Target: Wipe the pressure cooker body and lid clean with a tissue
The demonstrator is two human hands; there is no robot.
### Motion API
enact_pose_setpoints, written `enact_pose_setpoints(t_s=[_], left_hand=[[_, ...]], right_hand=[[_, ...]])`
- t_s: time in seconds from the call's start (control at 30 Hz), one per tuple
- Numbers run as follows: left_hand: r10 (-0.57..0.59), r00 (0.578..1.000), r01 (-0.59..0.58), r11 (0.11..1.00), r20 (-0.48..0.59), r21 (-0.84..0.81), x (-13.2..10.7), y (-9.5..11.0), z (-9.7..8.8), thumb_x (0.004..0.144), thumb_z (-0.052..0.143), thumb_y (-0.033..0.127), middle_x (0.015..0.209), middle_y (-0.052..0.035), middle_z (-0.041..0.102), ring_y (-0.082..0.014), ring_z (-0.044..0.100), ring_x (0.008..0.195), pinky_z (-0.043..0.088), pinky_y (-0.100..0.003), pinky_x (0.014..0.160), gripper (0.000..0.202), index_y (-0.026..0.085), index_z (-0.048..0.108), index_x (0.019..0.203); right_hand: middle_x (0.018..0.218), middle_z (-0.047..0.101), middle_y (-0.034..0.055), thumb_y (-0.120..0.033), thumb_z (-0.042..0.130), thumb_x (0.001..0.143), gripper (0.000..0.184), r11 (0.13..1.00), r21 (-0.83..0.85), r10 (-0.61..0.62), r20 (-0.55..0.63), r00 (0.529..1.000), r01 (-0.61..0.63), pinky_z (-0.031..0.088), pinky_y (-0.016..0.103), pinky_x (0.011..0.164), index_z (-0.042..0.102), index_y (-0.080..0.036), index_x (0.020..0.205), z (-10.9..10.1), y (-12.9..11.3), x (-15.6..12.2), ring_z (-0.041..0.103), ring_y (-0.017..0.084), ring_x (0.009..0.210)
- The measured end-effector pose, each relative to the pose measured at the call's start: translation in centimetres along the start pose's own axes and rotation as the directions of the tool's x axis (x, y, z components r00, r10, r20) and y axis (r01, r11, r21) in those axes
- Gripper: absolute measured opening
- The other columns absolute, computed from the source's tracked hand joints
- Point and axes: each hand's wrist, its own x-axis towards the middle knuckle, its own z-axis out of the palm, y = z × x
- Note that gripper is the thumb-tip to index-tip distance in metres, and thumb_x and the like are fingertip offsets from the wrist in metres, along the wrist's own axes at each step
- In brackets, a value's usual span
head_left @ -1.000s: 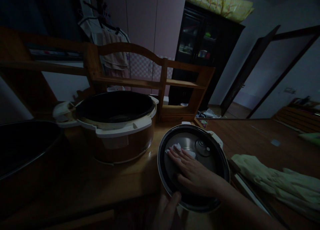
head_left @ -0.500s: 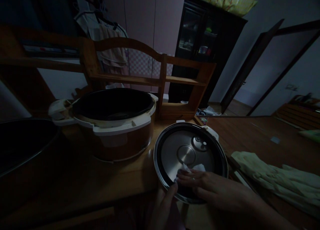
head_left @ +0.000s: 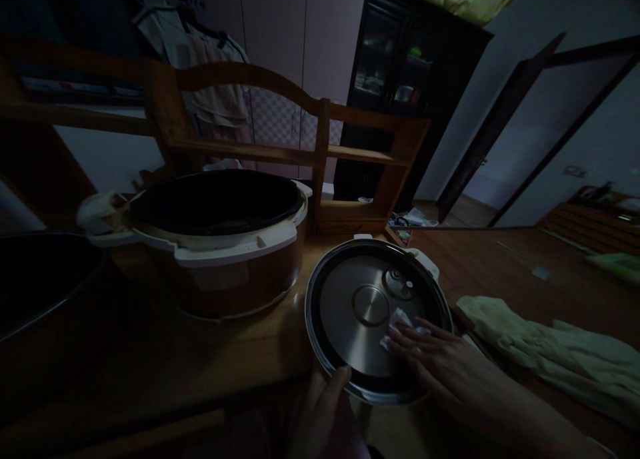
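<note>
A round metal cooker lid lies inner side up at the table's near edge. My right hand lies flat on the lid's right part, fingers stretched out and pressing a small white tissue against the metal. My left hand grips the lid's near rim from below, thumb on the rim. The open rice cooker body, brown with a white rim, stands to the left of the lid.
A dark pot sits at the far left. A wooden shelf rack stands behind the cooker. Pale cloth lies at the right. A dark cabinet and a wooden floor lie beyond.
My right hand has slid the tissue from the lid's upper left, across its near part, to its right side. My left hand stays on the near rim.
</note>
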Motion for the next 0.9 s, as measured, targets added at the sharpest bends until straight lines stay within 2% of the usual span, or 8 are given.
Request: enact_pose_setpoints(t_s=[0.13, 0.23, 0.33, 0.47, 0.57, 0.67, 0.77, 0.9], left_hand=[[-0.014, 0.999, 0.016, 0.999, -0.029, 0.041, 0.0, 0.3, -0.1, 0.077, 0.077, 0.042, 0.127, -0.0098, 0.070, -0.0328, 0.051, 0.139, 0.030, -0.044, 0.123, 0.042, 0.020, 0.069, 0.113], [0.040, 0.999, -0.040, 0.999, -0.019, 0.026, -0.4, 0.5, 0.3, 0.077, 0.077, 0.042, 0.126, -0.0090, 0.071, -0.0324, 0.051, 0.139, 0.031, -0.042, 0.122, 0.045, 0.021, 0.069, 0.116], [0.070, 0.998, -0.069, 0.997, -0.010, 0.038, -0.8, 0.7, 0.5, 0.078, 0.076, 0.042, 0.129, -0.0097, 0.070, -0.0318, 0.050, 0.140, 0.029, -0.043, 0.123, 0.049, 0.021, 0.067, 0.122], [0.058, 0.998, -0.060, 0.995, 0.025, 0.082, -0.9, 0.8, 0.4, 0.082, 0.072, 0.042, 0.136, -0.0101, 0.065, -0.0307, 0.045, 0.144, 0.028, -0.043, 0.123, 0.049, 0.021, 0.064, 0.126], [0.050, 0.999, -0.052, 0.989, 0.016, 0.139, -0.8, 0.6, 0.4, 0.083, 0.069, 0.043, 0.137, -0.0102, 0.065, -0.0316, 0.046, 0.142, 0.026, -0.044, 0.124, 0.050, 0.021, 0.063, 0.127], [0.078, 0.997, -0.081, 0.984, 0.026, 0.156, -0.8, 0.5, 0.4, 0.083, 0.069, 0.046, 0.137, -0.0098, 0.065, -0.0317, 0.045, 0.143, 0.025, -0.043, 0.124, 0.054, 0.022, 0.062, 0.131], [0.120, 0.992, -0.124, 0.981, 0.038, 0.147, -0.9, 0.5, 0.6, 0.080, 0.072, 0.046, 0.141, -0.0093, 0.063, -0.0307, 0.041, 0.147, 0.023, -0.042, 0.125, 0.057, 0.023, 0.062, 0.131], [0.112, 0.993, -0.116, 0.984, 0.037, 0.136, -1.2, 0.5, 1.1, 0.082, 0.071, 0.043, 0.140, -0.0142, 0.062, -0.0315, 0.043, 0.145, 0.023, -0.042, 0.125, 0.051, 0.017, 0.064, 0.125]], right_hand=[[0.154, 0.045, 0.0063, -0.027, 0.038, 0.108, 0.047, 0.982, -0.178, 0.033, -0.131, 0.991, -0.057, 0.029, 0.056, 0.124, 0.045, -0.021, 0.153, 1.9, 0.7, 0.3, 0.041, 0.026, 0.145], [0.157, 0.039, 0.0123, -0.024, 0.039, 0.106, 0.050, 0.967, -0.241, 0.025, -0.235, 0.972, -0.083, 0.036, 0.051, 0.122, 0.043, -0.013, 0.154, 2.9, 1.3, 1.0, 0.037, 0.027, 0.147], [0.159, 0.033, 0.0161, -0.027, 0.037, 0.106, 0.053, 0.959, -0.255, 0.066, -0.228, 0.971, -0.125, 0.039, 0.047, 0.120, 0.038, -0.005, 0.155, 2.9, 1.3, 1.9, 0.033, 0.027, 0.149], [0.163, 0.020, 0.0165, -0.034, 0.033, 0.108, 0.060, 0.965, -0.204, 0.139, -0.137, 0.981, -0.165, 0.032, 0.048, 0.123, 0.025, -0.003, 0.159, 2.7, 0.8, 2.5, 0.020, 0.027, 0.152], [0.165, 0.013, 0.0171, -0.039, 0.035, 0.108, 0.066, 0.970, -0.128, 0.190, -0.119, 0.975, -0.205, 0.027, 0.049, 0.124, 0.018, -0.004, 0.161, 3.2, 0.6, 2.8, 0.010, 0.028, 0.154], [0.165, 0.011, 0.0194, -0.046, 0.034, 0.108, 0.070, 0.972, -0.062, 0.217, -0.141, 0.966, -0.227, 0.025, 0.050, 0.125, 0.016, -0.004, 0.162, 3.7, 0.5, 3.6, 0.007, 0.028, 0.154], [0.165, 0.010, 0.0204, -0.046, 0.032, 0.109, 0.070, 0.978, -0.012, 0.203, -0.209, 0.957, -0.210, 0.025, 0.053, 0.124, 0.010, -0.007, 0.163, 3.8, 0.1, 5.1, 0.004, 0.029, 0.154], [0.165, 0.009, 0.0202, -0.048, 0.034, 0.108, 0.073, 0.969, 0.096, 0.245, -0.217, 0.945, -0.229, 0.021, 0.055, 0.124, 0.008, -0.007, 0.163, 3.4, -1.1, 6.8, 0.003, 0.030, 0.154]])
